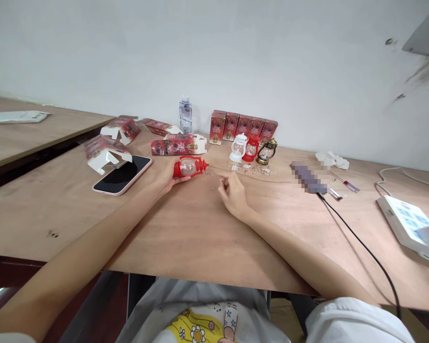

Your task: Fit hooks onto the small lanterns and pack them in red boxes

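Observation:
My left hand [165, 177] is closed around the base of a small red toy lantern [188, 166]. The lantern lies tilted on its side, its top pointing right. To the right of it, my right hand [233, 194] is closed with the fingers curled and the index finger reaching left near thin wire bits [210, 174]. Whatever may be between those fingertips is too small to make out. Behind my right hand stand a white lantern [238, 148], a second red lantern [251, 149] and a bronze-coloured lantern [266, 152], all upright. Small wire pieces [249, 169] lie in front of them.
Several red printed boxes [243, 126] stand against the wall. Opened boxes [178, 145] lie at the left, near a water bottle [186, 116] and a phone [123, 175]. On the right are a screwdriver [350, 186], crumpled tissue [332, 159], a black cable [357, 244] and a power strip [411, 224].

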`<state>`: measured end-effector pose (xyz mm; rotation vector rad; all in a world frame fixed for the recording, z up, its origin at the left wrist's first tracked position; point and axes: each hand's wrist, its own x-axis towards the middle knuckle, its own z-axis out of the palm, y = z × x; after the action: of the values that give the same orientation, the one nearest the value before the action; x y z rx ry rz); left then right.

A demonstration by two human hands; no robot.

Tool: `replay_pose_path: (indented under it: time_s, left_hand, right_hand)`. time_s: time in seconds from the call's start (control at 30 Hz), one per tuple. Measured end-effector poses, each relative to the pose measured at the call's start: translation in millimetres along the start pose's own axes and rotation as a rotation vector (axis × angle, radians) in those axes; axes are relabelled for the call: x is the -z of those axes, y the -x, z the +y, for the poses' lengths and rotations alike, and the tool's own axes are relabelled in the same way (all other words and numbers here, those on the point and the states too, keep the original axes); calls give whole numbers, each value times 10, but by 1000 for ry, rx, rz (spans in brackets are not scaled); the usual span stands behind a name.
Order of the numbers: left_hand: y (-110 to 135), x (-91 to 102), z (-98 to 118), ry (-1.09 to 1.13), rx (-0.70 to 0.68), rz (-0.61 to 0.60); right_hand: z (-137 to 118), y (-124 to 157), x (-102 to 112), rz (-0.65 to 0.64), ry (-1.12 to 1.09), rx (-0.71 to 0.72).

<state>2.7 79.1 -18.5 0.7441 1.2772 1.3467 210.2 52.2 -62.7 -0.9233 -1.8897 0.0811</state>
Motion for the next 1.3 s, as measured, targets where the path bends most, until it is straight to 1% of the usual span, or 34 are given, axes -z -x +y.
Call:
replay_pose_path:
  time_s: [0.07, 0.1, 0.2, 0.3, 0.4, 0.5, 0.67, 1.17, 1.3]
  left_hand:
    - [-23, 7, -12, -25, -11, -38]
    - [-33, 10, -17, -35, -4, -60]
    - [-44, 9, -29, -42, 39, -93]
    - [-25, -9, -40, -10, 86, -88]
    - [18, -47, -54, 14, 121, -87]
    - [72, -92, -64, 17, 132, -102]
    - [127, -127, -58, 13, 149, -119]
    - [122, -124, -47, 12, 153, -144]
    - [121, -125, -44, 1, 159, -131]
  right_hand:
    - [28, -33, 11, 82, -170, -137]
    - [41, -49, 11, 92, -260, -210]
    - [87, -88, -10, 48, -528, -404]
    - [144, -113, -44, 57, -688, -537]
    - [186, -128, -66, 80, -784, -609]
    - [198, -135, -73, 61, -831, -620]
    - [200, -131, -77, 70, -814, -635]
    - [208, -133, -72, 76, -786, -637]
    - [192, -138, -63, 83, -783, -628]
